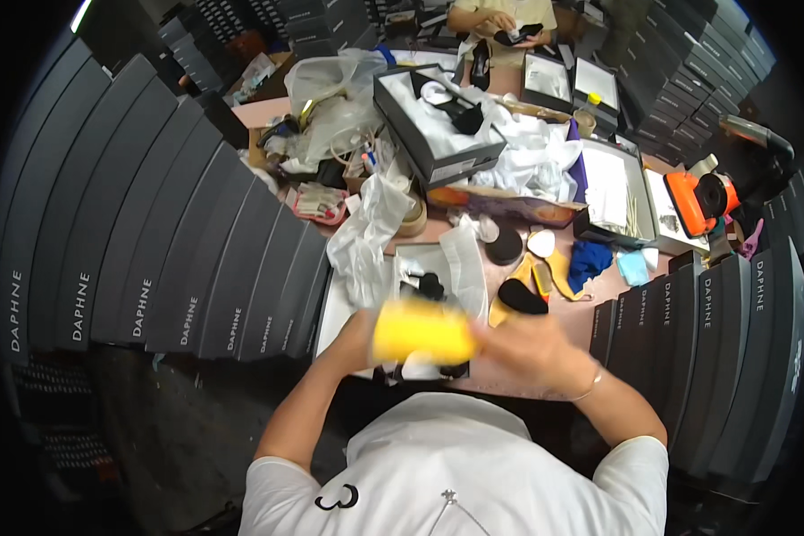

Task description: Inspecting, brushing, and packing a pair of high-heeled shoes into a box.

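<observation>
The step in hand seems to be a two-handed one: a yellow thing (422, 332) is sitting between the person's hands, just above an open box (411, 254) on the near edge of the pink surface (500, 381). The right hand (531, 353) is apparently clamping on the right end of the yellow thing, while the left hand (357, 341) is resting at its other end; whether those fingers are gripping or only steadying, I cannot tell, since the yellow is covering them. The next move is probably calling for a firm hold and some care around the black piece (431, 286) and the crumpled white paper (371, 241) lying so near. Blur is softening the right hand and the yellow thing, so its kind, whether sponge, cloth or something else, is staying unclear. The yellow thing is also hiding the middle of the box, and only part of the black piece is showing, perhaps a shoe. Across the surface, another person (509, 13) is handling a black shoe (518, 36), with the upper edge cutting off the head.
</observation>
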`<state>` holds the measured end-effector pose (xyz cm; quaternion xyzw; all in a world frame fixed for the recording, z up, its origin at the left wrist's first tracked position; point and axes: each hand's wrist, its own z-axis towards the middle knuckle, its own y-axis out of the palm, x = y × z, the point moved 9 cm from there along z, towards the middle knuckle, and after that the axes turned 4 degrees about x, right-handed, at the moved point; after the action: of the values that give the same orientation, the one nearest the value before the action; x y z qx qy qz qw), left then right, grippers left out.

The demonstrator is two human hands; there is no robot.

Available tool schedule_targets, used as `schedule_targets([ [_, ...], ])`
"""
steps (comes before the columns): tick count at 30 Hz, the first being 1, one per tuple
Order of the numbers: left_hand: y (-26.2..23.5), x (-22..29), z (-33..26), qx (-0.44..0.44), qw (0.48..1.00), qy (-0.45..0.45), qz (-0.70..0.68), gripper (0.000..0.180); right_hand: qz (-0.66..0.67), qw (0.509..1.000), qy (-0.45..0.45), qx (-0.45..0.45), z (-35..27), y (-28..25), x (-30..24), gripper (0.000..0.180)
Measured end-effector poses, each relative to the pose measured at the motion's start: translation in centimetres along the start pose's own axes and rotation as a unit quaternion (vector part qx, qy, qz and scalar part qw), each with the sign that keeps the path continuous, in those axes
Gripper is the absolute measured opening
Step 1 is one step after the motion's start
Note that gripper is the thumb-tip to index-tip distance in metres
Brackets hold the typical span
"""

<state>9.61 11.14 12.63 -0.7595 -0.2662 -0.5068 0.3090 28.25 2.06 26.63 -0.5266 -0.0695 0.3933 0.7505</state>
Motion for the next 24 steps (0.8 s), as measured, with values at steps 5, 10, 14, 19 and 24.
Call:
schedule_targets([
  [5, -0.9, 7.4, -0.3, 0.046, 0.876, 0.139, 0.459, 0.028, -0.038, 0.998, -0.005, -0.043, 1.2, -0.1, 0.7, 0.039],
  [10, -1.0, 6.2, -1.5, 0.077, 0.828, 0.195, 0.520, 0.018, -0.131, 0.984, 0.083, -0.086, -0.1, 3.0, 8.0, 0.039],
  [14, -2.0, 6.6, -1.6, 0.077, 0.809, 0.116, 0.571, 0.019, -0.089, 0.990, 0.108, -0.017, 1.1, 2.8, 8.1, 0.047],
  [19, -4.6, 4.3, -2.0, 0.153, 0.979, -0.020, 0.132, 0.033, -0.131, 0.967, 0.215, -0.046, 1.3, 2.4, 14.5, 0.058],
  [24, -3.3, 2.2, -1.0, 0.146, 0.926, 0.040, -0.346, 0.037, -0.020, 0.998, 0.061, 0.005, 3.3, 6.5, 6.8, 0.050],
])
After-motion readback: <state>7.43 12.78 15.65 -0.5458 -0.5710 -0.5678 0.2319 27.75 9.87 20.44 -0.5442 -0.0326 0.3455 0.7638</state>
